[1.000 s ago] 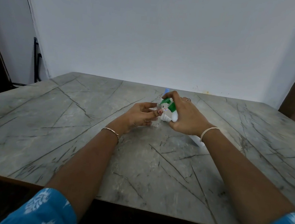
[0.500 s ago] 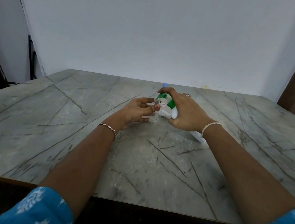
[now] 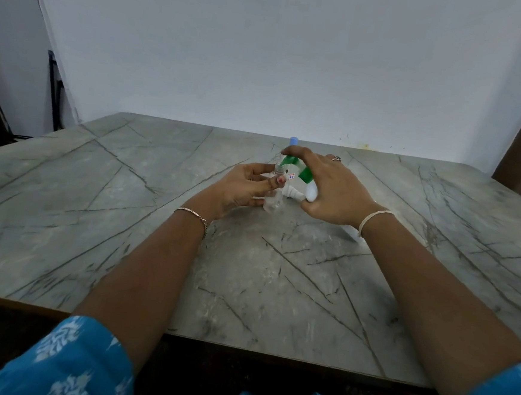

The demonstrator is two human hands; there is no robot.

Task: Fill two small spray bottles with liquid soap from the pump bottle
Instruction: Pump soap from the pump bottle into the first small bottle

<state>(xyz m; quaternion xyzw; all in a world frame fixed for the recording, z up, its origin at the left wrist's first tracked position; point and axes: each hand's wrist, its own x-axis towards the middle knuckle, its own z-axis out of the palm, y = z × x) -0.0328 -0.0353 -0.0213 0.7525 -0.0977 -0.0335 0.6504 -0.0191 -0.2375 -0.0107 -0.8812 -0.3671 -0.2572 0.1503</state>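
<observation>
My left hand (image 3: pixel 241 186) holds a small clear spray bottle (image 3: pixel 273 202) upright, its open neck just under the green spout. My right hand (image 3: pixel 331 187) grips the pump bottle (image 3: pixel 312 192), white with a green pump head (image 3: pixel 304 174); the forefinger lies over the top of the pump and the thumb is curled under the body. A white nozzle piece (image 3: pixel 293 194) shows between my hands. Behind the pump stands a blue-capped bottle (image 3: pixel 293 141), mostly hidden. Liquid level in the clear bottle cannot be made out.
The grey marble table (image 3: pixel 126 218) stretches wide on both sides of my hands. A white object (image 3: pixel 351 233) lies on it under my right wrist, partly hidden. A white wall closes the far edge; a dark frame (image 3: pixel 54 87) leans at the left.
Both hands keep their hold. The clear bottle now shows more below my left fingers, and the view has tilted slightly.
</observation>
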